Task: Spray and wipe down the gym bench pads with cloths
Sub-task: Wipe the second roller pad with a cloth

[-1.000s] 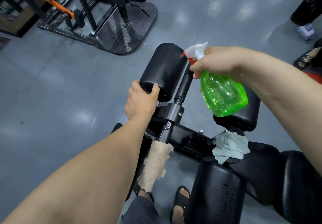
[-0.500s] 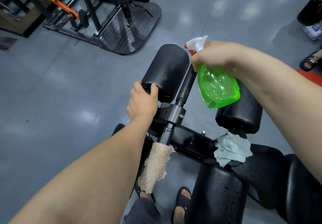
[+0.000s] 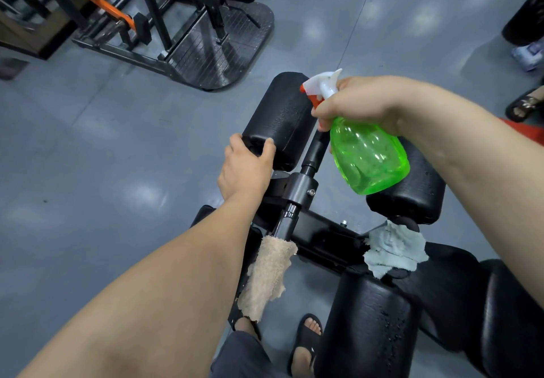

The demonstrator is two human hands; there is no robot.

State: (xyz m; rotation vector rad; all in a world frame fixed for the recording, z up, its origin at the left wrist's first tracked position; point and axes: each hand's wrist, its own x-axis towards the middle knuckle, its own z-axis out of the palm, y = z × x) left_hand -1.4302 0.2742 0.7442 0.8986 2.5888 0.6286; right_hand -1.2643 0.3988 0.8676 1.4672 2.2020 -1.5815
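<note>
at centre frame the left hand (image 3: 244,168) grips the near end of the upper-left roller pad (image 3: 279,115), thumb and fingers curled over its edge, arm stretched straight, likely steadying it for spraying. below, a beige cloth (image 3: 268,274) hangs over the frame bar, parked within reach. the right hand (image 3: 362,104), forearm entering from the right edge, curls round the neck of the green spray bottle (image 3: 368,157), nozzle aimed left at that pad. a grey-blue cloth (image 3: 394,251) lies bunched at lower right, beside the droplet-beaded right roller pad (image 3: 412,195).

open floor (image 3: 117,148) left of the roller pad (image 3: 279,113); rack (image 3: 176,24) beyond.
</note>
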